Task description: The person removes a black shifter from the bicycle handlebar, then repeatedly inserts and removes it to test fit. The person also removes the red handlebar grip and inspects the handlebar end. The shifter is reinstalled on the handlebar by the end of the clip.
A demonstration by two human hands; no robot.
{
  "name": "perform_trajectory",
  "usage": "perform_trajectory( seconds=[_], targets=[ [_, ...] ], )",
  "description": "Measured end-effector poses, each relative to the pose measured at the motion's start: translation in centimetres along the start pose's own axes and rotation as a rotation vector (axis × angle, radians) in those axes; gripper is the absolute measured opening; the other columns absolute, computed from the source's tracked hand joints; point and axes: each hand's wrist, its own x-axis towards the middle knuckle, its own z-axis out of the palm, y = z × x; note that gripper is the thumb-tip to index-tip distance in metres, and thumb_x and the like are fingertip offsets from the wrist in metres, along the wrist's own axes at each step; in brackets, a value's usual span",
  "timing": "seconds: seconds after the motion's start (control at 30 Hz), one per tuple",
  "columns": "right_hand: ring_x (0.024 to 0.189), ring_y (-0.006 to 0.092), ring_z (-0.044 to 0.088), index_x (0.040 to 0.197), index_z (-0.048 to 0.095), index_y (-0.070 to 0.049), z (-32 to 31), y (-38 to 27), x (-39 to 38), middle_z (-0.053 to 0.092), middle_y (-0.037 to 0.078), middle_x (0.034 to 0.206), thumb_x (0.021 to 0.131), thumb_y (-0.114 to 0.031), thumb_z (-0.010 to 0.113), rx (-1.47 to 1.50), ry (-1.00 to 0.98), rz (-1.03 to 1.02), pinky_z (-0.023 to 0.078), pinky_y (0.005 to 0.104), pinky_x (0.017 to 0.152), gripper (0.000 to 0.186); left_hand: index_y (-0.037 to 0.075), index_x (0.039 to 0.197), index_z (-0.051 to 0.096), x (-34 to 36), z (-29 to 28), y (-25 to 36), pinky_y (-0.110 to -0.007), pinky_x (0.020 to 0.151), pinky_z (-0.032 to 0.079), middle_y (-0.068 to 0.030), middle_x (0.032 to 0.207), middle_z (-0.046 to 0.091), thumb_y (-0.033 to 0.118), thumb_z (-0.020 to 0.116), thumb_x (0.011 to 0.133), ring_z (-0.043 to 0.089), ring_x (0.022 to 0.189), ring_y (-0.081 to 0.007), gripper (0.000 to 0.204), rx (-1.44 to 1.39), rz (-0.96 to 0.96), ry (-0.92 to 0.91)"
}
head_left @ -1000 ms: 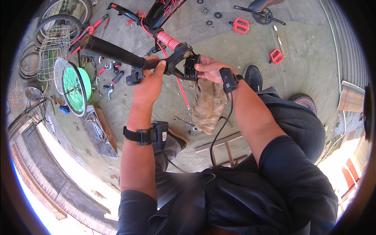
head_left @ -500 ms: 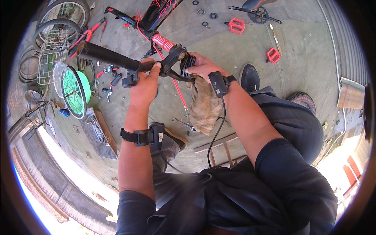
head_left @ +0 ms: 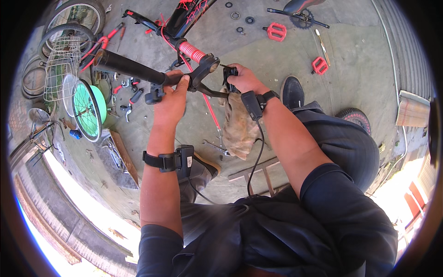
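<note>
My left hand is wrapped round the black handlebar just left of the stem, with its thumb lying along the bar. The bar's left grip points away to the upper left, and a black lever clamp sits beside my fingers. To the right of the stem, my right hand is closed on a black folding hex key set. A thin key sticks out of it toward the stem; whether its tip touches a bolt I cannot tell. A dirty tan rag hangs from the bar's right side, below that hand.
A red-and-white ringed head tube joins the stem to the black frame. Red pedals, a crankset and several rings lie on the ground. Left are a wheel, a green basin and a wire basket. A wrench lies near my foot.
My right hand has drawn a little to the right, away from the stem, with the hex key set. My left hand stays on the handlebar.
</note>
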Motion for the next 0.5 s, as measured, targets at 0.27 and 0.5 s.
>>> perform_trajectory(
  seconds=[0.27,0.5],
  targets=[
    [0.083,0.0160,0.064,0.125,0.059,0.002,0.4,-1.2,1.3,0.068,0.007,0.093,0.083,-0.008,0.066,0.224,-0.114,-0.017,0.052,0.0318,0.074,0.043,0.002,0.115,0.064,0.0,0.2,-0.1,-0.038,0.097,0.048,-0.0111,0.106,0.070,0.018,0.071,0.093,0.066,0.103,-0.0220,0.028,-0.002,0.016,0.030],
    [0.083,0.0140,0.062,0.124,0.059,0.001,0.6,-0.1,2.0,0.066,0.004,0.095,0.082,-0.008,0.067,0.255,-0.157,-0.036,0.051,0.0301,0.074,0.043,0.001,0.114,0.064,0.0,0.1,0.1,-0.036,0.097,0.047,-0.0107,0.104,0.071,0.016,0.071,0.093,0.065,0.102,-0.0206,0.027,-0.035,0.008,0.025]
  ],
)
